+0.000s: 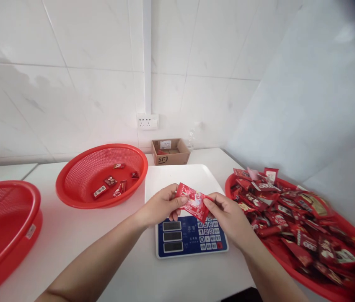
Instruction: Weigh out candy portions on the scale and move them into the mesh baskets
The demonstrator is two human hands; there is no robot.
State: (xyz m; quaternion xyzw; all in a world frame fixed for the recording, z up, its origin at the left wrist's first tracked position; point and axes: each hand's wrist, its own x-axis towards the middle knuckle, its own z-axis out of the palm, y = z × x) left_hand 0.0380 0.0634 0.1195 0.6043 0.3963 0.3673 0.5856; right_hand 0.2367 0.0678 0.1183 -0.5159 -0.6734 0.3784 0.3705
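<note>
A red printed snack packet [193, 202] is stretched between my two hands, above the keypad end of a weighing scale [193, 239]. My left hand [161, 204] pinches its left edge with the thumb on top. At the other edge, my right hand [225, 213] grips the packet between thumb and fingers. The scale has a white pan [180, 174], a blue panel and dark displays. To the right, a red basket [303, 279] is heaped with red snack packets [290, 226].
A red mesh basket [70, 184] with several small packets stands at the back left. Another red basket [35, 209] is at the left edge. Behind the scale are a small cardboard box [173, 158] and a clear bottle [191, 138]. A wall socket [147, 121] is above.
</note>
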